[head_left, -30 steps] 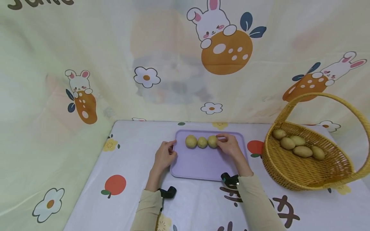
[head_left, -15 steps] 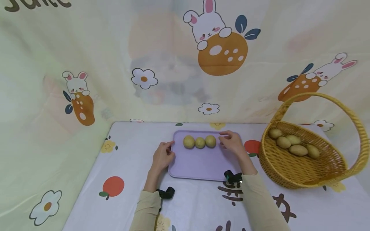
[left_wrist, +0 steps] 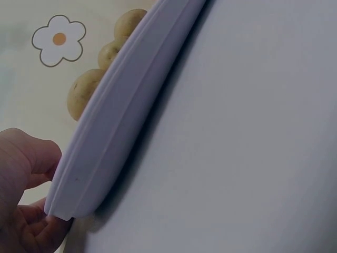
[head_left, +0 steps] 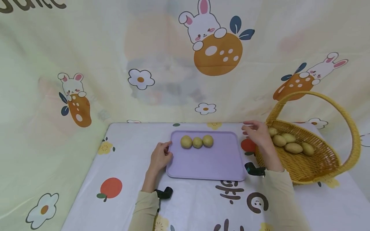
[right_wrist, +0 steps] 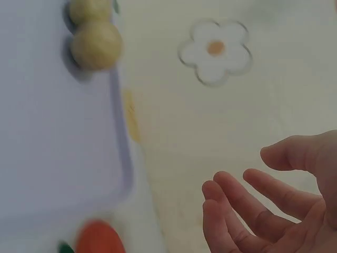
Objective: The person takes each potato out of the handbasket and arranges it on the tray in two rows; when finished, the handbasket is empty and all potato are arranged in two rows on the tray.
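Observation:
Three round potatoes [head_left: 197, 142] sit in a row near the far side of a purple tray [head_left: 205, 163]. My left hand [head_left: 159, 156] holds the tray's left rim, its thumb and fingertips at the edge. In the left wrist view, the tray's outer wall [left_wrist: 113, 142] rises beside that hand [left_wrist: 26, 184], with the potatoes [left_wrist: 87, 92] showing past the rim. My right hand [head_left: 258, 133] is in the air between the tray and a wicker basket [head_left: 300, 170], overlapping the basket's left rim. Its fingers [right_wrist: 253, 211] are spread and loosely bent, with nothing between them.
Several potatoes [head_left: 293, 148] lie in the basket's far left part, under a tall arched handle [head_left: 347, 118]. A printed cloth [head_left: 115, 160] covers the table. Behind it hangs a patterned curtain [head_left: 167, 41].
My right hand has let go of the rightmost potato in the row and moved right, off the tray to the basket's edge. The left hand stays at the tray's rim.

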{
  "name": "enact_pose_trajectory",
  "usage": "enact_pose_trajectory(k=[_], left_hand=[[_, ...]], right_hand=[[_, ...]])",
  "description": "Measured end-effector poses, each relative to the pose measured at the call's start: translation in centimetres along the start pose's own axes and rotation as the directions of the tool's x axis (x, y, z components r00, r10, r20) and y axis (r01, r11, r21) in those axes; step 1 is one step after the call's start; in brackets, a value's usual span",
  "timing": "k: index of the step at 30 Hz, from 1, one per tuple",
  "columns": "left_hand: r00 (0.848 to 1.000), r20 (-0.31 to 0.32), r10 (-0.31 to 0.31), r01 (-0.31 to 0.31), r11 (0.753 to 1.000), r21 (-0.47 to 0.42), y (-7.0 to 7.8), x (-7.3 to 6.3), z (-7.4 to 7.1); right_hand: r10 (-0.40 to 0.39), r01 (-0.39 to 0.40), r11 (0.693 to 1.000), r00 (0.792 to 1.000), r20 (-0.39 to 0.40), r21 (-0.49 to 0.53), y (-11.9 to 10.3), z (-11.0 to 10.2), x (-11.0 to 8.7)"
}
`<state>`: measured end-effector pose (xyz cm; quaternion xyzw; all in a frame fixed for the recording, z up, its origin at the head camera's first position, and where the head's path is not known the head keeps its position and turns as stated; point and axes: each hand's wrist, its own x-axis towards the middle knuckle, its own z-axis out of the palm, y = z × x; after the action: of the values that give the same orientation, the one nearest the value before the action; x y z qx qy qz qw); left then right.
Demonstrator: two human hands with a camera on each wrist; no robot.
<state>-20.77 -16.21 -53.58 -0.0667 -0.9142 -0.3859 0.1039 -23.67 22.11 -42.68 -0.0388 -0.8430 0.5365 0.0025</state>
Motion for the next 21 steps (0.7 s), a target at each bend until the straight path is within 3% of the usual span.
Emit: enact_pose_trajectory(k=[6, 11, 16, 19, 21], left_hand=[[1.000, 0.005, -0.009, 0.009, 1.000, 0.016, 0.0, 0.2, 0.0], [1.000, 0.006, -0.012, 0.012, 1.000, 0.011, 0.1, 0.1, 0.0], [1.000, 0.008, -0.016, 0.016, 1.000, 0.000, 0.0, 0.0, 0.0], [1.000, 0.007, -0.020, 0.020, 1.000, -0.001, -0.1, 0.0, -0.1], [1.000, 0.004, -0.020, 0.020, 1.000, 0.000, -0.2, 0.0, -0.1]], right_hand=[[0.018, -0.017, 1.000, 0.997, -0.075, 0.012, 1.1, -4.1, 0.0], [0.083, -0.092, 0.993, 0.989, -0.120, -0.070, 2.6, -6.6, -0.5], [0.155, -0.201, 0.958, 0.963, -0.222, -0.202, 3.9, -8.2, -1.1], [0.173, -0.241, 0.943, 0.945, -0.277, -0.232, 4.6, -8.6, -1.0], [0.190, -0.257, 0.937, 0.943, -0.272, -0.238, 5.0, -8.8, -0.8]])
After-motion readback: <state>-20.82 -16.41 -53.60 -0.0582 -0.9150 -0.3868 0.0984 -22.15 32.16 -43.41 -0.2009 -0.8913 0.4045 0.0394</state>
